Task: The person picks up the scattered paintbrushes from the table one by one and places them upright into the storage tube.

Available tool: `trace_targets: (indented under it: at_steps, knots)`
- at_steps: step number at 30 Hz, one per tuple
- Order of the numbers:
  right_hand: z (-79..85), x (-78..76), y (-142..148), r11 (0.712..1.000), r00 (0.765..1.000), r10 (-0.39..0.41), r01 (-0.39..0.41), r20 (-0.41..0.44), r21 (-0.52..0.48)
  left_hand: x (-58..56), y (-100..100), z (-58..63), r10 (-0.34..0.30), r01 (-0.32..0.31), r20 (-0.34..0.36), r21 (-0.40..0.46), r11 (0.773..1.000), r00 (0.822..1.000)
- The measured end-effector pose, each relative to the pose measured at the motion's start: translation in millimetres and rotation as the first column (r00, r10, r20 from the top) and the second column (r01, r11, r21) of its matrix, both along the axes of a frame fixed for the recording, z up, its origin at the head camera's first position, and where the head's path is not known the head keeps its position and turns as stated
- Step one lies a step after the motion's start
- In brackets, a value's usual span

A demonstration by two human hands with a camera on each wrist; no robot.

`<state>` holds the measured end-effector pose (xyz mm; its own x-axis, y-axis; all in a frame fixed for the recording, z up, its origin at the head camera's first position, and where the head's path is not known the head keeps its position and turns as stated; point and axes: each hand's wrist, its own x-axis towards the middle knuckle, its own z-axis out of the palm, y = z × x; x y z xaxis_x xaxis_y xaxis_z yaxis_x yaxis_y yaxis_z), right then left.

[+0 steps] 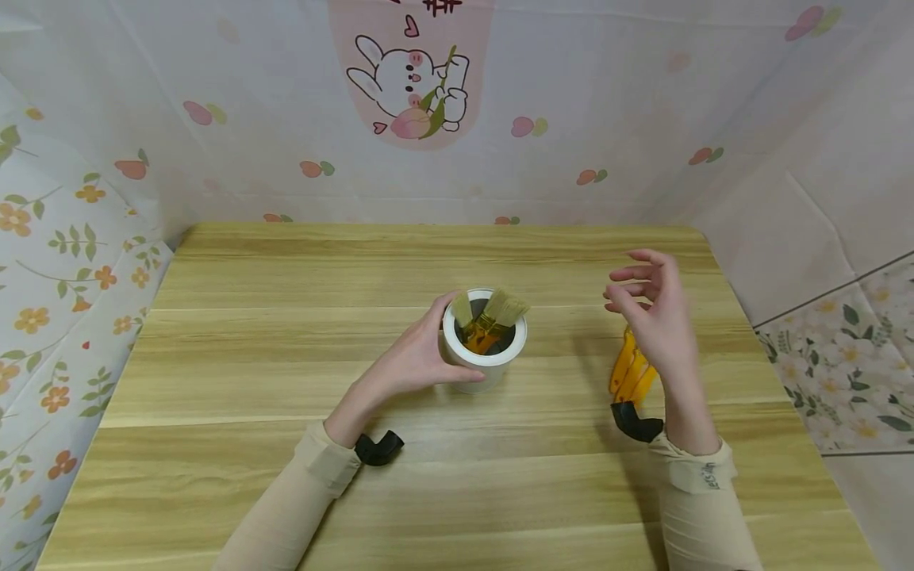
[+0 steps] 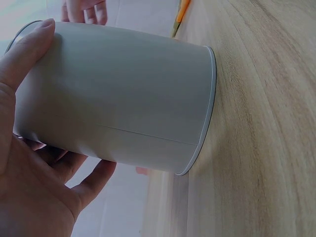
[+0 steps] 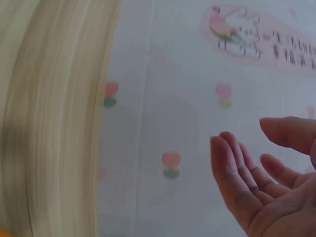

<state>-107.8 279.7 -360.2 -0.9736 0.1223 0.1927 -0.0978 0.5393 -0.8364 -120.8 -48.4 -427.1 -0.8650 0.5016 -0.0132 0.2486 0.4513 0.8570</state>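
My left hand point(image 1: 410, 357) grips a pale cylindrical container point(image 1: 485, 359) from its left side, thumb along the near side. In the left wrist view, the container point(image 2: 118, 89) has a smooth grey-white wall with a thin seam, its base at the tabletop. Two paintbrushes stand in it, a wide one point(image 1: 508, 308) and a narrower one point(image 1: 462, 311), pale bristles up and orange handles down. Raised at the right, my right hand point(image 1: 662, 317) holds nothing, its fingers point(image 3: 224, 160) loosely bent and thumb apart. Below it lie several orange handles point(image 1: 628, 374), their far ends hidden by the hand.
The wooden table point(image 1: 286, 270) has light grain and a back edge against a printed cloth point(image 1: 607, 87). Floral cloth point(image 1: 78, 317) hangs along the left side. Black curved camera mounts sit at the left wrist point(image 1: 378, 449) and right wrist point(image 1: 635, 424).
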Motion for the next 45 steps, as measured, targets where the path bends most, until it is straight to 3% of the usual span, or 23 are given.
trace_targets:
  at_steps: [5,11,19,24,28,38,40,45]
  knots:
    - [0.5,-1.5,24,0.999,0.986,0.01,-0.016,0.164,0.037,0.2,0,0.8,-0.005,0.005,0.0,0.006,1.0,1.0]
    - [-1.4,-1.5,46,0.991,0.919,0.051,-0.094,0.391,0.093,0.2,-1,1.5,-0.005,0.005,0.012,0.009,1.0,1.0]
    - [-13.1,-7.8,57,0.981,0.837,0.018,-0.12,0.548,0.15,0.5,-2,1.3,0.003,-0.003,0.031,-0.001,1.0,1.0]
    - [-20.9,-12.7,63,0.983,0.78,0.013,-0.123,0.626,0.133,0.4,-2,1.3,-0.001,0.001,0.027,-0.001,1.0,1.0]
    - [-25.9,-15.1,66,0.985,0.749,0.005,-0.118,0.662,0.126,0.2,-1,2.3,-0.003,0.003,0.031,0.0,1.0,1.0]
    - [-37.5,-20.7,62,0.976,0.737,-0.039,-0.118,0.675,0.185,-0.1,-1,2.3,-0.002,0.003,0.029,-0.012,1.0,1.0]
    - [-40.5,-22.3,61,0.972,0.747,-0.05,-0.116,0.663,0.205,-0.1,-1,2.2,-0.002,0.002,0.028,-0.016,1.0,1.0]
    - [-50.1,-24.8,57,0.943,0.803,-0.112,-0.1,0.585,0.318,-0.3,-1,2.0,-0.002,0.002,0.027,-0.021,1.0,1.0]
